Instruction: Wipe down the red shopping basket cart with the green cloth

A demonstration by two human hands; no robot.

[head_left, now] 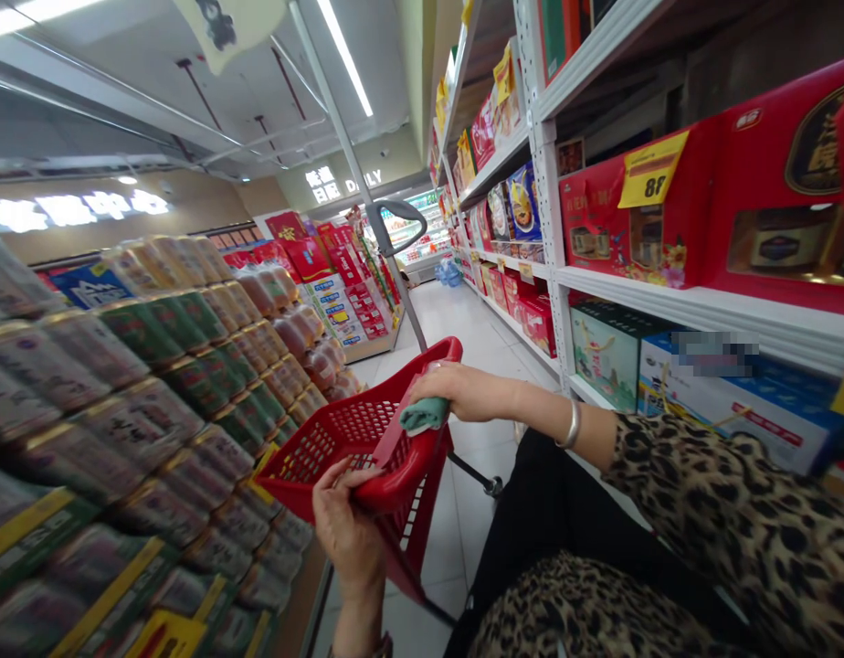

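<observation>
A red plastic shopping basket (340, 439) on wheels stands tilted in the aisle, its grey pull handle (395, 224) raised. My left hand (346, 530) grips the basket's near rim, fingers curled over the edge. My right hand (456, 388) rests on the far rim and is closed on a small green cloth (423, 416) pressed against the inside of the rim. A silver bangle sits on my right wrist, and the sleeve is leopard print.
Stacked packs of drink cans (121, 429) fill the left side, close to the basket. White shelving (669, 302) with red and blue gift boxes lines the right. The tiled aisle (463, 320) runs ahead toward more displays.
</observation>
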